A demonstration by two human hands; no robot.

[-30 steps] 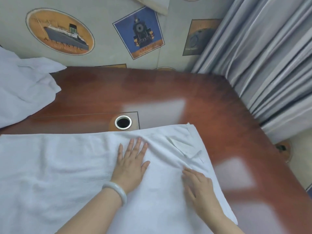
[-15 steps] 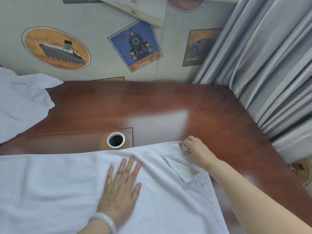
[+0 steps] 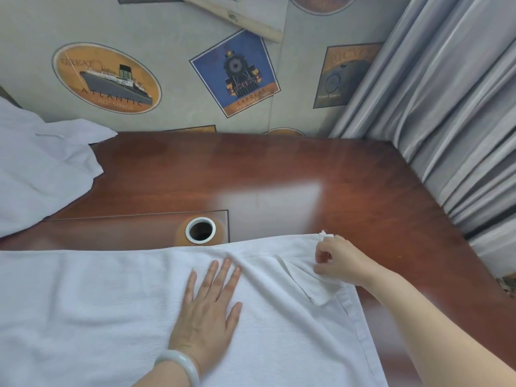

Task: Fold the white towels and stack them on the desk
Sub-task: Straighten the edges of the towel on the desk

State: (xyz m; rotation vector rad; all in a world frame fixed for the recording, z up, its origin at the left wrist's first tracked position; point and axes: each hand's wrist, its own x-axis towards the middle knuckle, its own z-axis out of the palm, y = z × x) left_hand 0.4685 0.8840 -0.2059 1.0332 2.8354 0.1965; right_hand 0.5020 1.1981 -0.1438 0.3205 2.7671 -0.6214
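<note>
A white towel [image 3: 92, 308] lies spread across the near part of the dark red wooden desk [image 3: 279, 169]. My left hand [image 3: 208, 311] presses flat on it with straight fingers, a pale bangle on the wrist. At the towel's far right corner, my right hand [image 3: 339, 259] curls its fingers and pinches the cloth beside a small turned-over flap. A second white towel [image 3: 36, 169] lies crumpled at the desk's far left.
A round cable hole [image 3: 200, 229] with a white rim sits in the desk just beyond the towel's far edge. A wall with ship and train pictures stands behind the desk. Grey curtains [image 3: 452, 107] hang along the right side.
My right hand moved from the towel's right edge up to its far right corner and took hold of it. My left hand stayed flat on the towel.
</note>
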